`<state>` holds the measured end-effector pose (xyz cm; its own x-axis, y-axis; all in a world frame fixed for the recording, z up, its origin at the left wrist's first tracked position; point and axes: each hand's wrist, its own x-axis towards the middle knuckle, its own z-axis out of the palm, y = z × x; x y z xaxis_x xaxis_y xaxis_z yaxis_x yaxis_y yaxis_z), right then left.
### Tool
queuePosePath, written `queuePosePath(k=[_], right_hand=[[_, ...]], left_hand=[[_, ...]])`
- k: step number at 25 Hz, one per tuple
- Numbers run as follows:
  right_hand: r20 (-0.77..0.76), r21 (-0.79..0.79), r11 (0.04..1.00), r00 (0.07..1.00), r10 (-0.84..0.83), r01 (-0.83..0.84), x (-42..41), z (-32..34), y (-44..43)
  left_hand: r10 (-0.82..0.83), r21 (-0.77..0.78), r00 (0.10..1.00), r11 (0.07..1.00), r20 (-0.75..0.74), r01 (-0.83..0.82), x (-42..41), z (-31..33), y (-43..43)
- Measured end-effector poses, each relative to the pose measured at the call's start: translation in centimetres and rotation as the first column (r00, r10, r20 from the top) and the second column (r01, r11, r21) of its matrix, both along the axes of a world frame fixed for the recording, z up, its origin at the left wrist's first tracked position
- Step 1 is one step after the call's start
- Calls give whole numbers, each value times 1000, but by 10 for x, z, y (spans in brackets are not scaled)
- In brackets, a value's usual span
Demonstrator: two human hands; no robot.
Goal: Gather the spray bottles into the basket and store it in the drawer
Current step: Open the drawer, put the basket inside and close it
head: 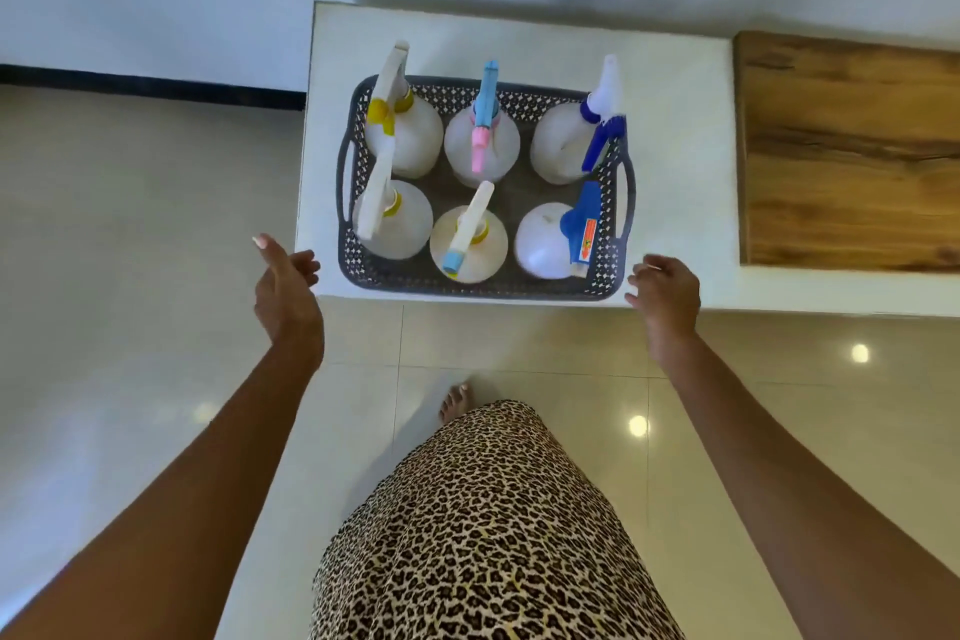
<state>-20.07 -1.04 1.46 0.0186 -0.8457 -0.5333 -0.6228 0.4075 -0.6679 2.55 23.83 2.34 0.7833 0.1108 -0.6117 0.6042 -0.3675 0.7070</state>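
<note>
A dark grey perforated basket with side handles stands on a white cabinet top. Several white spray bottles stand upright inside it in two rows, among them one with a yellow collar, one with a blue and pink trigger and one with a blue head. My left hand hovers just left of the basket's near left corner, fingers loosely curled, holding nothing. My right hand hovers at the near right corner, fingers relaxed, not touching the basket.
A wooden surface adjoins the white top on the right. Glossy tiled floor lies to the left and in front. A bare foot and a leopard-print skirt are below. No drawer is visible.
</note>
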Motion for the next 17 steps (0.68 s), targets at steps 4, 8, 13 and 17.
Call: queuePosePath(k=[4, 8, 13, 17], right_hand=[[131, 239, 951, 964, -230, 195, -43, -16, 66], [143, 415, 888, 949, -280, 200, -83, -40, 116], [272, 683, 696, 805, -527, 224, -96, -93, 139], [324, 773, 588, 649, -688, 237, -80, -172, 136]], left_hand=[[40, -17, 994, 999, -104, -42, -61, -21, 40], [65, -65, 962, 994, -265, -85, -121, -49, 63], [53, -220, 902, 962, -429, -161, -166, -105, 63], [53, -356, 865, 897, -499, -260, -169, -188, 43]])
